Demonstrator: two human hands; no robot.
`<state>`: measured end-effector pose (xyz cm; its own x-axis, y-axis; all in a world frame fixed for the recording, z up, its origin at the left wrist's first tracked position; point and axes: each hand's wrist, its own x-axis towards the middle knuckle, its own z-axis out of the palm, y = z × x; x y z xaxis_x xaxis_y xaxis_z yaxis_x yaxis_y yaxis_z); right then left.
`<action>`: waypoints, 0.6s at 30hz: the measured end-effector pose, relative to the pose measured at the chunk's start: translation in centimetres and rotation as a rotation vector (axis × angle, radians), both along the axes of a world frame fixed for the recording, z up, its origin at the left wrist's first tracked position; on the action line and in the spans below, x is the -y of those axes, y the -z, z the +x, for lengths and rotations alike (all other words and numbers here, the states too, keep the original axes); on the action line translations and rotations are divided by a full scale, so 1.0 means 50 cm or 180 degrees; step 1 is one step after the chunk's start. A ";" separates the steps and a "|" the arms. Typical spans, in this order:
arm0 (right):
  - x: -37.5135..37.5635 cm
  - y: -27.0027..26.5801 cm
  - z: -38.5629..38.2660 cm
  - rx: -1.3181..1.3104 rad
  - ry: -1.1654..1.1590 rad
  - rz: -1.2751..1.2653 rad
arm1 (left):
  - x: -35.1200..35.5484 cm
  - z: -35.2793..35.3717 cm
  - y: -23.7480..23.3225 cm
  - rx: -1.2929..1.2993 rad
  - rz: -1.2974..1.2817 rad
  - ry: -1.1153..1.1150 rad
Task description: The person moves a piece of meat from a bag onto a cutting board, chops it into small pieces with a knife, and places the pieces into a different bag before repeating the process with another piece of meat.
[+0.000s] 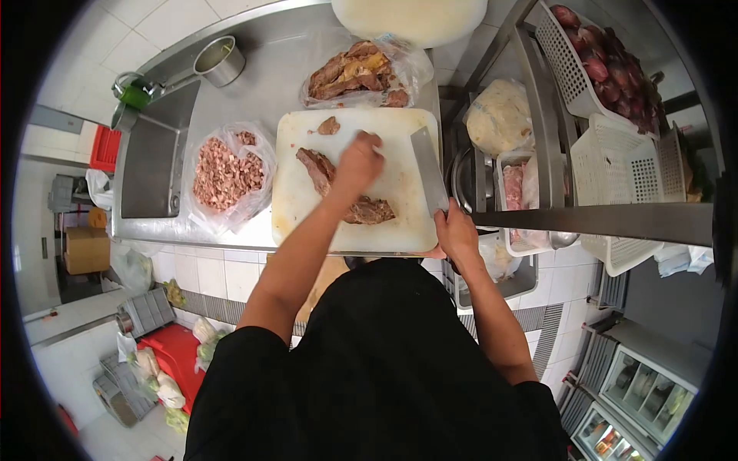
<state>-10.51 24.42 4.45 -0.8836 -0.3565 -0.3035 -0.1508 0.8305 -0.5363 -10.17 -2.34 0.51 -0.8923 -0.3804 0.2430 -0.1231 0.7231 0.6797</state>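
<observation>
My left hand [360, 165] is closed, fingers curled, over the middle of the white cutting board [407, 223]. What it holds, if anything, is hidden. Below and beside it lies a long piece of cooked meat [372, 211], partly covered by my wrist. A small meat scrap [329, 126] sits near the board's far edge. My right hand [457, 234] grips the handle of a cleaver [428, 167], whose broad blade rests along the board's right side, pointing away from me.
Left of the board, a plastic bag holds diced meat [227, 175]. Behind it is a bag of large meat pieces [360, 71]. A metal pot [220, 61] stands near the sink [157, 154]. To the right are a metal shelf [538, 218] and a basket of red onions [607, 65].
</observation>
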 end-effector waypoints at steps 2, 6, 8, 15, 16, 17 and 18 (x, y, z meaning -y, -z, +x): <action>0.002 -0.008 0.005 -0.0165 -0.0096 0.0091 | 0.107 -0.027 -0.001 -0.0008 -0.0318 -0.0424; 0.003 -0.011 0.000 -0.0108 -0.0209 0.0167 | 0.222 -0.036 -0.003 0.0806 -0.0740 -0.0883; 0.004 -0.004 -0.006 -0.0146 -0.0332 0.0213 | 0.235 -0.038 0.013 0.1168 -0.0792 -0.0931; 0.000 -0.001 -0.010 -0.0141 -0.0312 0.0248 | 0.263 0.033 -0.005 0.0519 0.0668 -0.0975; -0.005 0.009 -0.013 -0.0154 -0.0250 0.0212 | 0.266 0.057 -0.034 0.0270 0.1572 -0.1133; -0.009 0.020 -0.015 -0.0163 -0.0191 0.0177 | 0.257 0.097 -0.057 -0.0311 0.1975 -0.1186; -0.013 0.029 -0.018 -0.0144 -0.0283 0.0190 | 0.231 0.151 -0.107 -0.0746 0.2272 -0.1377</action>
<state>-11.40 25.06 3.02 -0.8627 -0.4164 -0.2870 -0.2482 0.8431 -0.4771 -2.60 -13.87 5.84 -0.5908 -0.8064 -0.0236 -0.0888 0.0359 0.9954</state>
